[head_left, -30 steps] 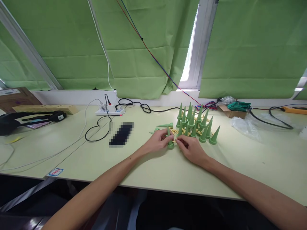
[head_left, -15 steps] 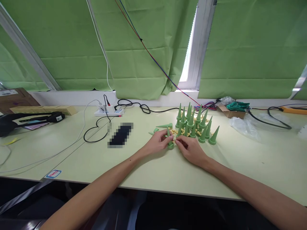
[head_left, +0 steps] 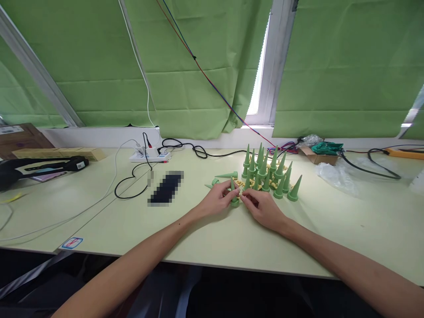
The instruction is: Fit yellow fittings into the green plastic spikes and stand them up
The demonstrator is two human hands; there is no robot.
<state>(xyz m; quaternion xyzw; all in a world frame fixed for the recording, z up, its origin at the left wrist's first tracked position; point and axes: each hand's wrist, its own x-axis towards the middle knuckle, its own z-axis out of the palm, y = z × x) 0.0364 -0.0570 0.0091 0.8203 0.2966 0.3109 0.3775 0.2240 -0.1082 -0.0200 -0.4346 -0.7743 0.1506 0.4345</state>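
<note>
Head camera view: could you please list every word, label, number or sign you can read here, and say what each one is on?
None can be read.
Sticker at the table's near edge: red mark in a blue border, too small to read.
White label on the cardboard box: blurred.
White tag on the black device: blurred.
Dark object: pixelated.

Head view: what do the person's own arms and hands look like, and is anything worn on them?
Both arms are bare from the lower frame edge to the fingers: no sleeves or gloves show. The left hand and right hand carry no visible rings, and neither wrist shows a watch or band. A small dark spot marks the left forearm.
</note>
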